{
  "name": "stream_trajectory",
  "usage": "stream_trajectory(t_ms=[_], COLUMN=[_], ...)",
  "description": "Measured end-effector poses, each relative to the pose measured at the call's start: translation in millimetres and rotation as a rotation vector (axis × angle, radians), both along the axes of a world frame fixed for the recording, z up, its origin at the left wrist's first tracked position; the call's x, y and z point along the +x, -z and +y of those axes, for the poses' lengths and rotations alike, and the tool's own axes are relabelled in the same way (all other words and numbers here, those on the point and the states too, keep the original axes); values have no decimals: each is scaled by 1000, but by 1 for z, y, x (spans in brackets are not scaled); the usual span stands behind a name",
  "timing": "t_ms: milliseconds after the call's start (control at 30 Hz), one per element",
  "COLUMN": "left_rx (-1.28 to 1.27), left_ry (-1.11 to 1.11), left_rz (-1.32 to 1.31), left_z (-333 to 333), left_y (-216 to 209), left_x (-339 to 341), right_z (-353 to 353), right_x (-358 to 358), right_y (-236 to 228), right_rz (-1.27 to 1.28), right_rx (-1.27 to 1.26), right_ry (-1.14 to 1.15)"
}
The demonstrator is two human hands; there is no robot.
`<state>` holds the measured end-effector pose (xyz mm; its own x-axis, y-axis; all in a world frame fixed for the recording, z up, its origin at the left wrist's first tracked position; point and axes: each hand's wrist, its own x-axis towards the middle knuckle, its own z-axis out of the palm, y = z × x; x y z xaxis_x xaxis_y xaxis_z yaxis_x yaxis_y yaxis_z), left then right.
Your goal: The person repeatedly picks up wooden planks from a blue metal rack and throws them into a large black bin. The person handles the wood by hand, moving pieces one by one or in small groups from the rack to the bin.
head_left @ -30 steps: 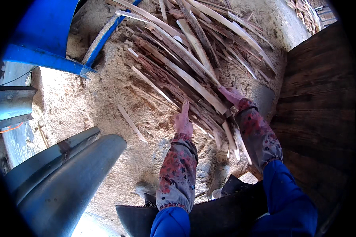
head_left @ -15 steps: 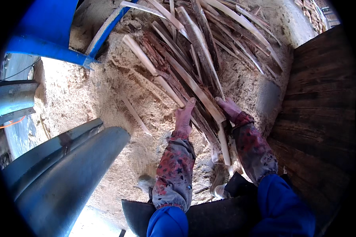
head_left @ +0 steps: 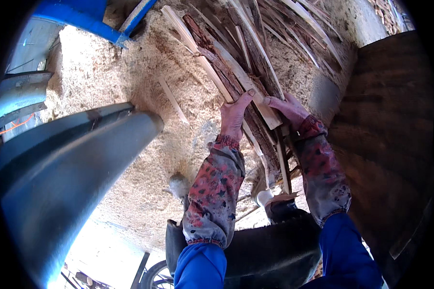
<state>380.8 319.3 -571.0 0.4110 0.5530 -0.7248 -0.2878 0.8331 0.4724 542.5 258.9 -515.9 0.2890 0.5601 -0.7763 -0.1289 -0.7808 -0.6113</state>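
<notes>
A bundle of long, rough wood slabs, some with brown bark (head_left: 219,72), lies lengthwise between my hands. My left hand (head_left: 234,115) is closed round its left side, thumb on top, against a pale slab (head_left: 210,72). On the other side my right hand (head_left: 291,111) grips the bundle's right edge, its thumb by the cut end of a squared slab (head_left: 267,113). The undersides of both hands' grips are hidden by the wood. Patterned oversleeves (head_left: 214,188) cover my forearms.
More slabs (head_left: 299,33) are heaped at the far right. Sawdust (head_left: 125,82) covers the ground, with one loose strip (head_left: 173,100). Large grey curved metal pieces (head_left: 91,164) stand at left, a blue metal frame (head_left: 77,21) far left, dark boards (head_left: 386,120) at right.
Both hands have come up slightly with the bundle, which looks larger and nearer. The view has shifted, so the blue frame and far heap sit higher. Both grips stay closed.
</notes>
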Motion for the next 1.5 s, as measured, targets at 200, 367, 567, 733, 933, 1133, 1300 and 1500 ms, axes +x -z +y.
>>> stream_trajectory(t_ms=[200, 367, 567, 733, 933, 1133, 1300, 1500], left_rx=[-99, -69, -70, -126, -189, -127, -185, 480], left_ry=[-163, -174, -139, -104, -20, -55, -99, -144], left_rz=[-162, -160, -129, -122, -60, -70, -39, 117], left_z=[-22, -31, -35, -45, -70, -124, -189, -312], left_y=[-48, -92, -134, -168, -198, -225, -222, -194], left_x=[-10, -16, -33, -53, -79, -99, -99, -105], right_z=[6, -3, -18, -31, -54, -128, -149, -249], right_x=[-10, -16, -27, -40, -67, -64, -100, -72], right_y=[-80, -121, -145, -165, -204, -190, -257, -210], right_rz=[-20, -152, -245, -222, 28, -143, -76, -108], right_rx=[-63, -177, -111, -65, -104, -182, -274, -76], right_ry=[-181, -233, -174, -187, -196, -172, -140, -422])
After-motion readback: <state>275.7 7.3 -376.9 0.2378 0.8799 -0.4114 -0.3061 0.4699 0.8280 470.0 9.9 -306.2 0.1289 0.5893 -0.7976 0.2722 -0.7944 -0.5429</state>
